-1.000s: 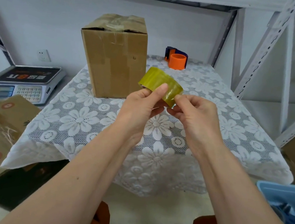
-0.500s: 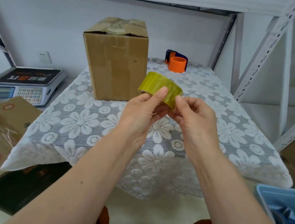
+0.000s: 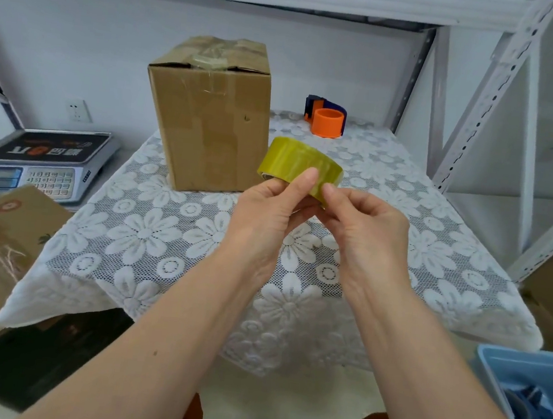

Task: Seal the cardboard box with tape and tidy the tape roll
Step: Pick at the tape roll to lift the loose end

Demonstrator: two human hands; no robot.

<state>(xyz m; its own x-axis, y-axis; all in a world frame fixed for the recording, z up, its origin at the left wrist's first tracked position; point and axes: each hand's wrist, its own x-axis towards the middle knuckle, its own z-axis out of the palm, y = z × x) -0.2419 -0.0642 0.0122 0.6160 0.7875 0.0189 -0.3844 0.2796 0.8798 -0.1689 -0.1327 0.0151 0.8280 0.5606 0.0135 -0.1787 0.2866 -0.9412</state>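
Both hands hold the yellow tape roll [image 3: 300,165] just in front of the cardboard box [image 3: 210,115]. Left hand [image 3: 268,208] grips it; right hand [image 3: 366,226] now pinches its edge, thumb shifted, probably hunting the tape's loose end.

Both hands [image 3: 270,208] [image 3: 367,228] raised, fingers pinched

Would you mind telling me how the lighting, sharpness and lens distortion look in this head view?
Head view: soft, even light with faint shadows; the tape roll shows a mild sheen, no harsh glare; both hands, left and right, and the box look reasonably sharp; the wide-angle lens splays the shelf uprights outward.
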